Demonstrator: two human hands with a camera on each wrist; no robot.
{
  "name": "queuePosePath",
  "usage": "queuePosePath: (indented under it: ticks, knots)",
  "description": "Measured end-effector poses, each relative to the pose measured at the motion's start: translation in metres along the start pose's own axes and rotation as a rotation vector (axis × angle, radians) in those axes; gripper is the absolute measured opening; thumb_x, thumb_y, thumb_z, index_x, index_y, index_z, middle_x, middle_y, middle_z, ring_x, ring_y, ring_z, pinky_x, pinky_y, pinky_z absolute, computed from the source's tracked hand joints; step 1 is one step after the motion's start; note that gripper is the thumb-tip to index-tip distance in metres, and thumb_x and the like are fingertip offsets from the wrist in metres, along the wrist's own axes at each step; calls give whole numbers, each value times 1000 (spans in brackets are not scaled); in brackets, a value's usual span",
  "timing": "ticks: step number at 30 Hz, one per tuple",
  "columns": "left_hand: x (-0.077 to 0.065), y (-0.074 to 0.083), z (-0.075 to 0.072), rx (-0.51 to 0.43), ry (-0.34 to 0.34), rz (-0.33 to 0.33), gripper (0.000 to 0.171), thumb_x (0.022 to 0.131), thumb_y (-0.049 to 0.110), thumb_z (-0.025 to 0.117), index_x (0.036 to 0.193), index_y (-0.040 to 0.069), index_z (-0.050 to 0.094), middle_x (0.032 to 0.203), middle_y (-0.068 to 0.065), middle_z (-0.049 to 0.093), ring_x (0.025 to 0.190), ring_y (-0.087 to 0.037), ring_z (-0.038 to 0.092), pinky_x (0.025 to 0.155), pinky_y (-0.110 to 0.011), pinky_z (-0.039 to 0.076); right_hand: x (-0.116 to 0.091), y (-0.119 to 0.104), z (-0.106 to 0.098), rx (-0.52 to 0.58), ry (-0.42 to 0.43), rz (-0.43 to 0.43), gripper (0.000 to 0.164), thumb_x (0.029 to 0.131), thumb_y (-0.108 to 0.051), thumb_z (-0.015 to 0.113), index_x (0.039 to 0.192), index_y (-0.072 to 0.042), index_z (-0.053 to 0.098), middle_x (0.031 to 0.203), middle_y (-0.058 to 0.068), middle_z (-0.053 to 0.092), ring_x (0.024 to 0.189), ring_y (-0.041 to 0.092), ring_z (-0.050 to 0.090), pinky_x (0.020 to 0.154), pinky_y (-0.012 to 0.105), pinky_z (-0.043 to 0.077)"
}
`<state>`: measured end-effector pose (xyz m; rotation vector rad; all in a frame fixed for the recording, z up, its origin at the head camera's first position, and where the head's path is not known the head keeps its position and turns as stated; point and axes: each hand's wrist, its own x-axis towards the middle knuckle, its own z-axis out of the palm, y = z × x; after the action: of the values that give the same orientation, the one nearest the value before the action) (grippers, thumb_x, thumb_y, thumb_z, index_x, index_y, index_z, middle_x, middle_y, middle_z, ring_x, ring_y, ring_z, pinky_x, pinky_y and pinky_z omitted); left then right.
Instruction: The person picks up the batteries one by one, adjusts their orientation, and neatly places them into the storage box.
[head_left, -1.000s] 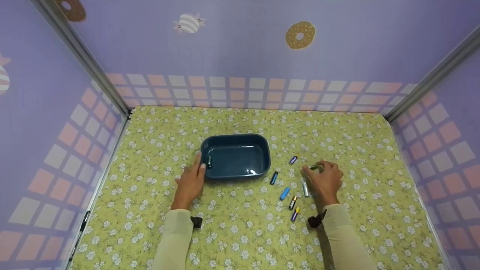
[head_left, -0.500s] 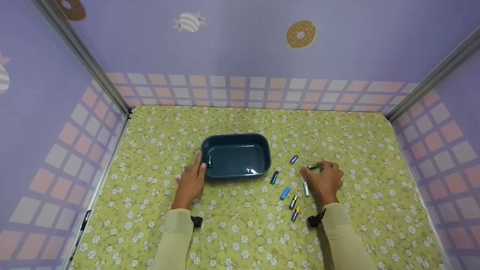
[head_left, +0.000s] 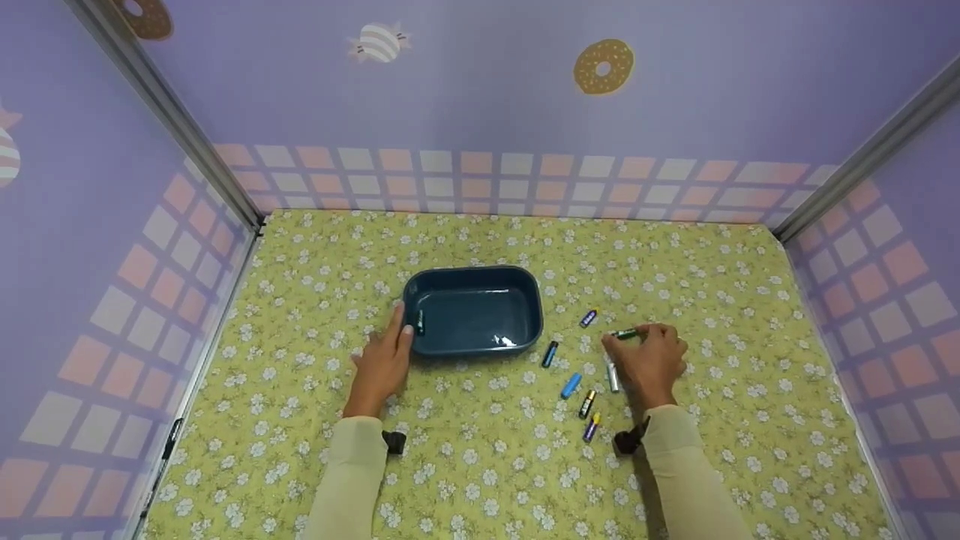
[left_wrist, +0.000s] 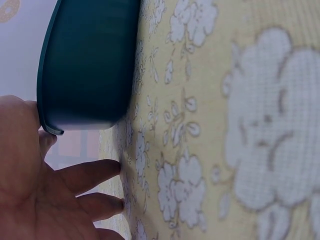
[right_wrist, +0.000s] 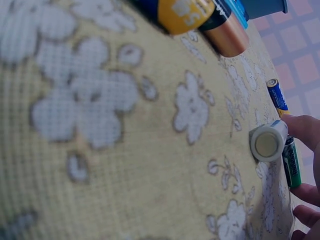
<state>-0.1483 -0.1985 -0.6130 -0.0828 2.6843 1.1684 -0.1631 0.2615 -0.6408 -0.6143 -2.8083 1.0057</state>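
A dark teal plastic tub (head_left: 465, 319) stands on the cloth, with a small green battery (head_left: 421, 322) lying inside at its left end. My left hand (head_left: 381, 367) holds the tub's left front corner, thumb at the rim and index finger along the outer side. In the left wrist view the other fingers (left_wrist: 92, 177) stretch out below the tub, tips at the cloth. To the right, my right hand (head_left: 651, 364) pinches a green battery (head_left: 625, 333) by its ends between thumb and fingers, low over the cloth. A silver-white battery (right_wrist: 267, 142) lies right beside that thumb.
Between tub and right hand lie a black-and-blue battery (head_left: 550, 354), a light blue one (head_left: 571, 385), a black-and-gold one (head_left: 587, 404) and two purple-and-yellow batteries (head_left: 589, 318). Purple walls (head_left: 480, 90) close off the back and both sides of the flowered cloth (head_left: 480, 465).
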Motion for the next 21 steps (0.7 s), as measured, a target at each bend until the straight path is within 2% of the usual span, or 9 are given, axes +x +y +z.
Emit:
queuePosePath:
  ticks: [15,21]
  knots:
    - [1,0,-1,3,-12,-20,68,103,72,18,163,47,-1,169,-16,23,155,-52,3,110,-83,-11,5,2,0,-47,-2,-8,69,84,-62,75,124,-7,65,149,17,44,139,46,34,106,71,27]
    - [1,-1,0,8,-15,-22,68,102,73,15,163,47,-2,170,-14,21,155,-53,2,110,-82,-12,4,2,-1,-35,-3,-17,65,85,-60,75,122,-7,66,146,17,45,138,46,34,106,71,27]
